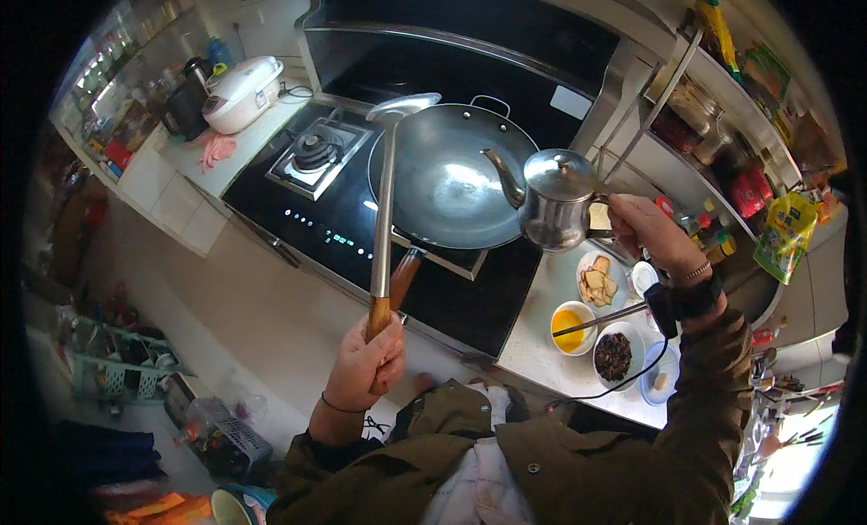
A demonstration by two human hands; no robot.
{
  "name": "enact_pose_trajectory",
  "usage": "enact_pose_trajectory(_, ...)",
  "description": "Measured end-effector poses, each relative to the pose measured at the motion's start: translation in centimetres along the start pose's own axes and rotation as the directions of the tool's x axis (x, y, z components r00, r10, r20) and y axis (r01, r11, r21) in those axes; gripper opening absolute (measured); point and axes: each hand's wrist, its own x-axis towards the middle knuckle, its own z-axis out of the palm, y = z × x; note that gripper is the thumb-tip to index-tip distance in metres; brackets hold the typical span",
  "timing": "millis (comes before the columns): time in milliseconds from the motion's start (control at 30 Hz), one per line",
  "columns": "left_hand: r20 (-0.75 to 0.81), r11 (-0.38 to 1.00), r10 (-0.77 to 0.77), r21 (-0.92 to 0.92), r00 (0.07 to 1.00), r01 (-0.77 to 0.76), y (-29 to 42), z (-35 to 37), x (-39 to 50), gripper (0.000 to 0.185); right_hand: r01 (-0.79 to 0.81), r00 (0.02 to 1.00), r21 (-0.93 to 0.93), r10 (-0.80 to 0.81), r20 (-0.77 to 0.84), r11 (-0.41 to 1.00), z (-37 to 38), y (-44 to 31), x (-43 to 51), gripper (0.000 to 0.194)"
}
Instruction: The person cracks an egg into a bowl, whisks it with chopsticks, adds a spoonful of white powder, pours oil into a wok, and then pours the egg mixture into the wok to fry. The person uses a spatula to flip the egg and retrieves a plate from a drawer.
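Observation:
My left hand [366,359] grips the wooden handle of a long metal wok spatula [385,213], whose broad head lies over the wok's far left rim. In my right hand [653,230] is the handle of a lidded stainless steel pot [559,210] with a curved spout. The pot is over the right side of a wide metal wok [454,179], its spout pointing left across the pan. The wok sits on the right side of a black glass gas stove [325,237]. Its inside looks shiny, with no food visible in it. The wok's wooden handle points towards me.
Right of the stove, the counter [528,335] holds a plate of sliced food [599,282], a bowl of beaten egg [572,327] with chopsticks, and a bowl of dark chopped food [613,355]. At left are a bare burner [317,152] and a white rice cooker [242,94].

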Motion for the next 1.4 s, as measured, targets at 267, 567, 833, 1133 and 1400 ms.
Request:
enact_pose_trajectory(267, -0.034, 0.997, 0.036, -0.061, 0.999, -0.038, 0.4, -1.6, -1.0, 0.013, -0.02, 0.993, -0.036, 0.024, 0.114, 0.999, 1.4, -1.8, 4.8, 0.04)
enact_pose_trajectory(567, 0.004, 0.992, 0.054, -0.117, 0.999, -0.054, 0.3, -2.6, -1.0, 0.015, 0.054, 0.994, -0.11, -0.042, 0.106, 0.992, 2.6, -2.1, 8.1, 0.041)
enact_pose_trajectory(833, 0.021, 0.994, 0.007, -0.11, 1.0, -0.005, 0.5, -2.4, -0.4, 0.015, -0.003, 1.0, -0.076, 0.004, 0.009, 0.997, 2.6, -1.8, 11.3, 0.041)
enact_pose_trajectory(1133, 0.028, 0.992, 0.02, -0.126, 0.999, -0.016, 0.2, -2.4, 0.0, 0.015, -0.058, 0.988, -0.071, 0.047, -0.148, 0.996, 0.4, -0.8, 11.3, 0.042)
enact_pose_trajectory(1400, 0.067, 0.991, 0.008, -0.134, 0.998, 0.001, 0.1, -1.9, 0.6, 0.014, -0.151, 0.965, -0.026, 0.141, -0.222, 0.988, -1.8, -0.4, 7.1, 0.041)
